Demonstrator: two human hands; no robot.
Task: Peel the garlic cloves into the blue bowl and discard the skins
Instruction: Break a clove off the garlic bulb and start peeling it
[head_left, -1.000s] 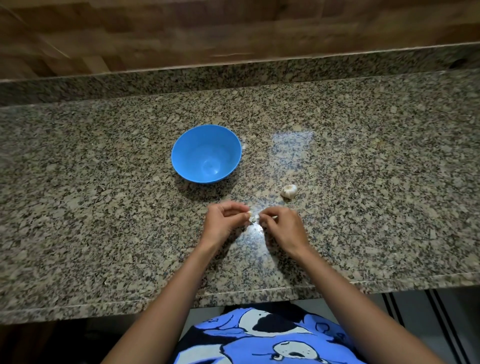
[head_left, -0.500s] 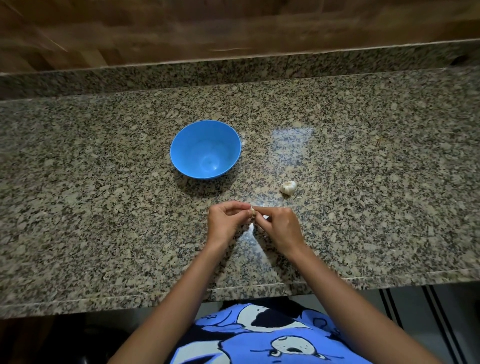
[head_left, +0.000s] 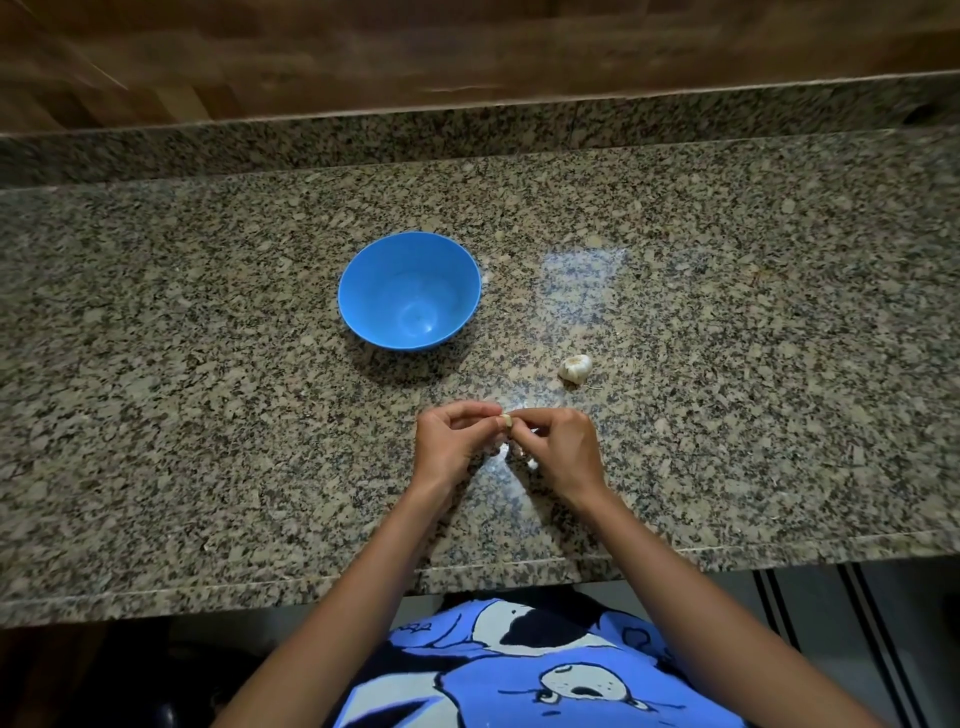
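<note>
- Lately the left hand (head_left: 449, 441) and right hand (head_left: 561, 452) have drawn together, both pinching one garlic clove (head_left: 505, 423). Peeling seems under way, since what look like pale skin scraps (head_left: 532, 462) lie beneath them.
- Clove sits between the fingertips, just above the tabletop (head_left: 208, 415), on the near side of the empty blue bowl (head_left: 344, 296). The garlic bulb (head_left: 575, 368) lies apart, to the right.

Speckled granite counter (head_left: 208, 415); blue bowl (head_left: 374, 270) upright near centre; garlic bulb (head_left: 575, 368) right of bowl, apart.
</note>
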